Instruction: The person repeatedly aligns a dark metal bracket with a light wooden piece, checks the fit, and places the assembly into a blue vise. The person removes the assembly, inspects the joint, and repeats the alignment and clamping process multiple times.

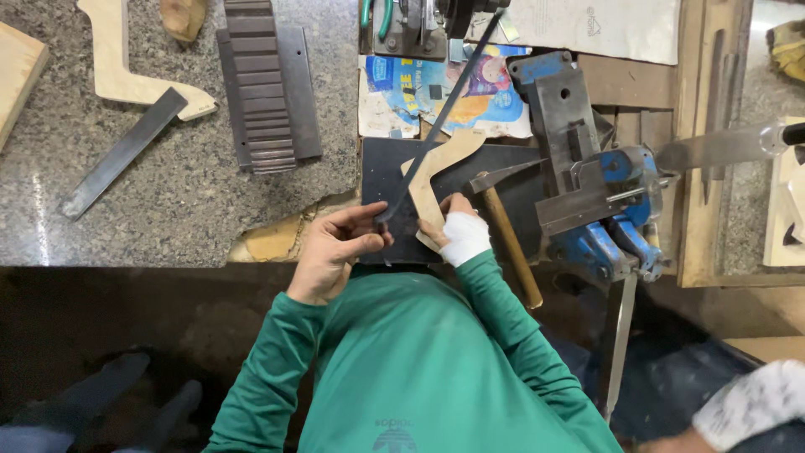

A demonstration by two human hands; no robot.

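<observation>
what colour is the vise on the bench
Blue, with dark grey steel jaws; the vise shows clearly in the head view.

Both green-sleeved arms are bending inward — the left hand is curling its fingers shut in a pinch, the bandage-wrapped right hand is gripping, knuckles up.

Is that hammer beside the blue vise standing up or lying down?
Lying down. The hammer rests flat on the bench, handle toward the person, beside the blue vise.
</observation>
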